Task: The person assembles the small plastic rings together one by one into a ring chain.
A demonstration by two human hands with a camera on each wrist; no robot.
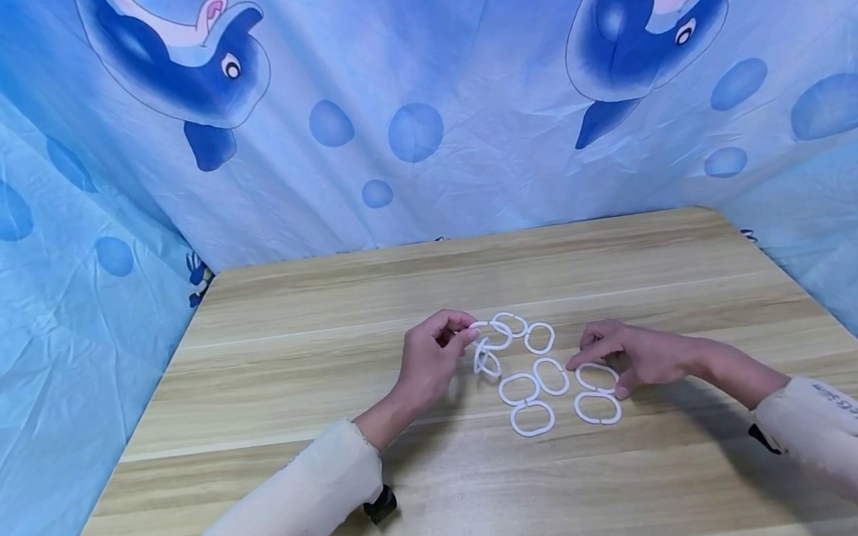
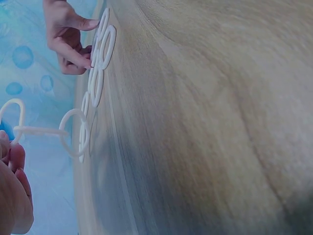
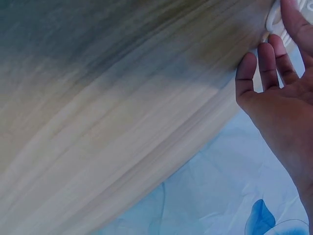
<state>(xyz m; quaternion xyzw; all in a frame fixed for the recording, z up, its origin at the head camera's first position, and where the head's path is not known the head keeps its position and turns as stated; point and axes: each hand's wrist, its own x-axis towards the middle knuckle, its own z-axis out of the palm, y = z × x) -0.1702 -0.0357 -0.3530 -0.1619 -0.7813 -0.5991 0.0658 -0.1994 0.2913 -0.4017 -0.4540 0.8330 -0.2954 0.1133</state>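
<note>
At the middle of the table, my left hand point(image 1: 431, 351) pinches a white oval ring point(image 2: 21, 110) between thumb and fingertips. Linked through it are a second ring point(image 2: 41, 130), seen edge-on in the left wrist view, and a third ring point(image 2: 62, 131) at that one's far end. To the right, my right hand point(image 1: 647, 352) reaches down over the flat-lying rings with thumb and index finger spread. Its fingertips are at the edges of an upper ring point(image 1: 578, 380); a lower ring point(image 1: 599, 422) adjoins that one. The right wrist view shows loosely bent fingers point(image 3: 268, 66).
Several more white rings lie between the hands, among them a left ring point(image 1: 501, 392), a near ring point(image 1: 534, 435) and a far ring point(image 1: 554, 338). The wooden table point(image 1: 304, 509) ends at a blue dolphin-print cloth point(image 1: 304, 194) behind and at both sides.
</note>
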